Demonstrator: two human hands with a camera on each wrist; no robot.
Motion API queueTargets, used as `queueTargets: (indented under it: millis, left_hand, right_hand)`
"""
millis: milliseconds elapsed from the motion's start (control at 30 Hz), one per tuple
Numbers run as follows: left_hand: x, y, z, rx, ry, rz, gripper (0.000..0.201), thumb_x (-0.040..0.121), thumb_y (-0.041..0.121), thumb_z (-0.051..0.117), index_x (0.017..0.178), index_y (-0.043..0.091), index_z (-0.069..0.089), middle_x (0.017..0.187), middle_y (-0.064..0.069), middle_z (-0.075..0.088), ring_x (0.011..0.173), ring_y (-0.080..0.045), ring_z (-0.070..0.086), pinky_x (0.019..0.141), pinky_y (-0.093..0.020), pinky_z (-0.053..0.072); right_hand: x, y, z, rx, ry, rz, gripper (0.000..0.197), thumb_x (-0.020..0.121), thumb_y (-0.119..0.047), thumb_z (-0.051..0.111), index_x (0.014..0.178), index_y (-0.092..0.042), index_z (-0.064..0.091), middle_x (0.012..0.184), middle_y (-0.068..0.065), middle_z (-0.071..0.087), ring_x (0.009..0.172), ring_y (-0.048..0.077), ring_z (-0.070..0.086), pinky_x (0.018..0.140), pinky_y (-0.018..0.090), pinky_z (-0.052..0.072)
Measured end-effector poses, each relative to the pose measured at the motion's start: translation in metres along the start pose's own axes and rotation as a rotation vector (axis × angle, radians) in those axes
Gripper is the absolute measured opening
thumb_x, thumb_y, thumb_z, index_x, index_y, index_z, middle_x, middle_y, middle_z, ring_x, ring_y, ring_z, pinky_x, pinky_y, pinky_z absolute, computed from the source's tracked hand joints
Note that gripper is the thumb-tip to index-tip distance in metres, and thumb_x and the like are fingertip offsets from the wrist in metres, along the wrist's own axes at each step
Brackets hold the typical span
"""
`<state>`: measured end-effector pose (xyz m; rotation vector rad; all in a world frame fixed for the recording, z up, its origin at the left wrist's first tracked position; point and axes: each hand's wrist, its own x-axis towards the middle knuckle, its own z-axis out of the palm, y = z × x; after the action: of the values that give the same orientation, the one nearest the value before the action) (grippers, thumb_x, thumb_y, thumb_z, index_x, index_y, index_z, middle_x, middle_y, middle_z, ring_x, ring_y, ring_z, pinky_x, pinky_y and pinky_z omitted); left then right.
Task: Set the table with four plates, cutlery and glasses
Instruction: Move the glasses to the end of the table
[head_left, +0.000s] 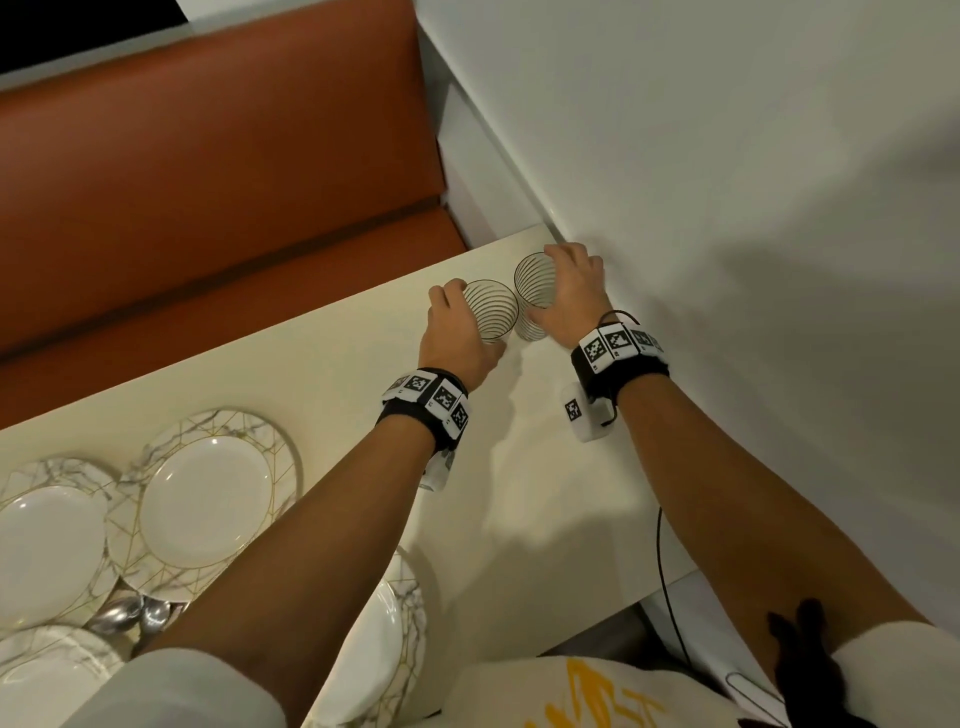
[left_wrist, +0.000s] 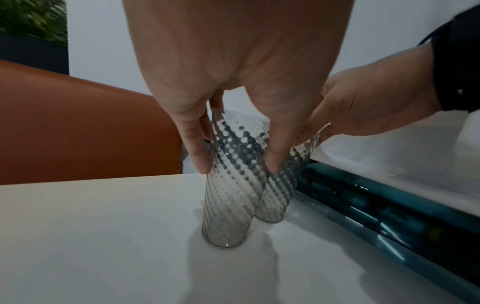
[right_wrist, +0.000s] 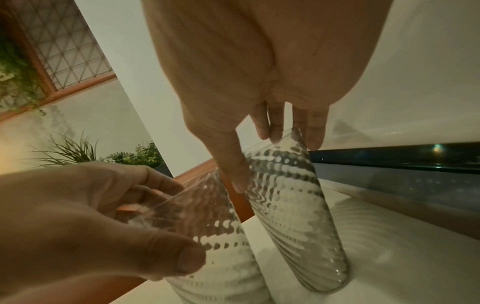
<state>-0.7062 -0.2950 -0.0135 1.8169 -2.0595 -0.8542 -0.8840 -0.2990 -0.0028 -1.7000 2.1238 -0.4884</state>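
Observation:
Two clear ribbed glasses stand side by side on the cream table (head_left: 311, 374) near its far right corner. My left hand (head_left: 457, 332) grips the left glass (head_left: 491, 310) from above, thumb and fingers round its upper wall; that glass (left_wrist: 233, 185) still rests on the tabletop. My right hand (head_left: 571, 296) grips the right glass (head_left: 535, 291), whose base (right_wrist: 324, 277) also touches the table. Several marble-patterned plates (head_left: 208, 499) with white plates on top lie at the near left. Spoons (head_left: 130, 618) lie between them.
An orange bench seat (head_left: 218, 171) runs along the table's far side. A white wall (head_left: 727, 182) borders the table on the right, with a dark strip (left_wrist: 389, 205) low beside the glasses. A black cable (head_left: 662, 561) hangs over the near right edge.

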Motion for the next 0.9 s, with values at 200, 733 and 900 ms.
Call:
queueTargets:
  millis: [200, 733, 900]
  left_hand:
    - [0.004, 0.007, 0.000, -0.013, -0.013, -0.010, 0.104, 0.075, 0.027, 0.093, 0.154, 0.008, 0.028, 0.149, -0.013, 0.037, 0.130, -0.034, 0.053, 0.100, -0.046, 0.054]
    - [-0.112, -0.135, -0.096, -0.099, 0.029, 0.047, 0.039, 0.095, 0.023, 0.069, 0.132, 0.015, 0.061, 0.123, -0.004, 0.066, 0.105, -0.018, 0.064, 0.095, -0.043, 0.055]
    - [-0.192, -0.234, -0.162, -0.178, 0.175, -0.024, 0.022, 0.095, 0.019, 0.065, 0.116, 0.017, 0.071, 0.105, 0.003, 0.072, 0.090, -0.013, 0.067, 0.086, -0.036, 0.058]
  right_hand:
    - [-0.003, -0.003, -0.004, -0.032, -0.003, 0.000, 0.090, 0.076, -0.037, 0.079, 0.150, -0.012, 0.035, 0.150, 0.008, 0.040, 0.128, 0.034, 0.037, 0.110, 0.047, 0.036]
    - [-0.099, -0.147, 0.024, 0.164, 0.103, -0.291, 0.026, 0.081, -0.012, 0.060, 0.104, -0.022, 0.068, 0.107, 0.002, 0.064, 0.097, 0.024, 0.057, 0.086, 0.031, 0.045]
    - [-0.155, -0.257, 0.101, 0.276, -0.109, -0.497, 0.020, 0.087, -0.006, 0.061, 0.099, -0.019, 0.070, 0.097, -0.002, 0.070, 0.077, 0.016, 0.064, 0.077, 0.034, 0.056]
